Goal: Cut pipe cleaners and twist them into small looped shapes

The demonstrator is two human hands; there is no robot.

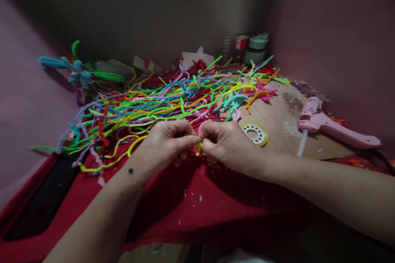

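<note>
My left hand and my right hand meet at the middle of the view, fingertips nearly touching. Both are closed in a pinch on a short yellow-green pipe cleaner, whose bent end pokes out below the fingers. Its rest is hidden behind my fingers. Just behind my hands spreads a large heap of pipe cleaners in many colours. Right beside my right hand lies a roll of tape with a yellow edge and a white core full of holes.
A pink hot glue gun lies on a brown board at the right. Behind the heap stand a bottle with a red label and a lidded cup. A black flat strip rests on the red cloth at the left.
</note>
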